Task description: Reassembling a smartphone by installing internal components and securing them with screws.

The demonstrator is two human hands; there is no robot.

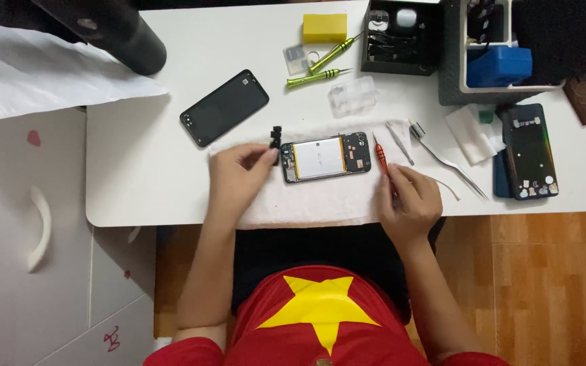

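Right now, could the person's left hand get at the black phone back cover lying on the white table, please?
Probably yes: the black phone back cover lies uncovered just beyond the left hand, with bare table between.

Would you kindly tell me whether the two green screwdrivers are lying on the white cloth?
No, the two green screwdrivers lie on the bare white table, beyond the white cloth holding the opened phone.

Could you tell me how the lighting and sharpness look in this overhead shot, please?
In the head view the light is soft and even, with only faint shadows on the white table; the opened phone shows mild glare on its silvery battery; the left hand and right hand look slightly soft, fine detail lost; the dark cylinder at the top edge is blurred.
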